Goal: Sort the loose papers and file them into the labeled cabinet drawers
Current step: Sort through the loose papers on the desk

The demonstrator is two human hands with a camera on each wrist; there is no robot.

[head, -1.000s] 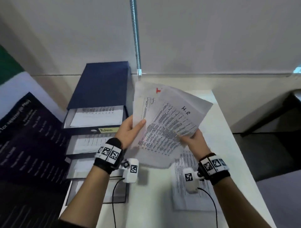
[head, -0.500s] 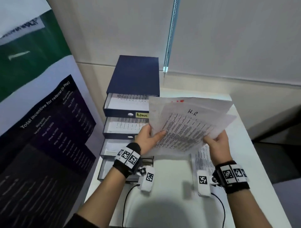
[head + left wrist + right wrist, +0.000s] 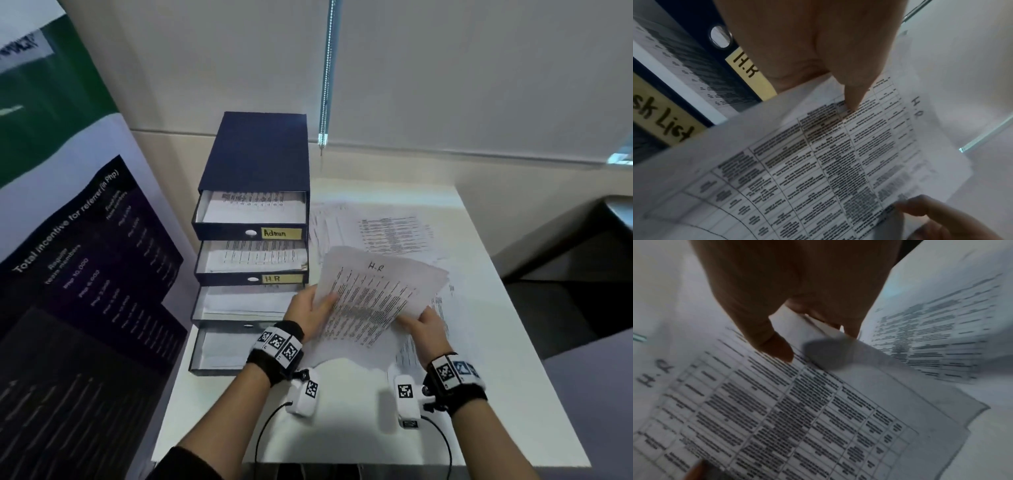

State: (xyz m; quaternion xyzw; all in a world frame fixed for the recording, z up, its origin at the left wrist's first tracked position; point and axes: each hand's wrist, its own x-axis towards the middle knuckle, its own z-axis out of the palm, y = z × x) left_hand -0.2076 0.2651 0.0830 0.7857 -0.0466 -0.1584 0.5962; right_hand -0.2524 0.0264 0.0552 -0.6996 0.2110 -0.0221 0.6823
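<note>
I hold a printed sheet marked "H.R" [image 3: 371, 298] low over the white table [image 3: 342, 431], both hands on it. My left hand [image 3: 313, 310] pinches its left edge with the thumb on top [image 3: 851, 91]. My right hand [image 3: 423, 325] pinches the sheet's right edge [image 3: 809, 337]. A navy drawer cabinet [image 3: 255, 154] stands just left of the sheet, all its drawers pulled out. The top drawer is labeled "Admin" [image 3: 281, 233], the second "H.R" [image 3: 274, 279]; in the left wrist view a lower label ends in "sk List" [image 3: 663, 116]. Papers lie in the drawers.
Loose printed papers [image 3: 387, 233] are spread on the table behind and under the held sheet. A tall printed banner [image 3: 68, 274] stands at the left beside the cabinet. A blind's bead chain [image 3: 325, 85] hangs by the wall. The table's right edge drops to a dark floor.
The sheet has come down from chest height to just over the table, close to the cabinet front. The sheets held behind it are no longer in my hands. The view has swung and now shows all drawers.
</note>
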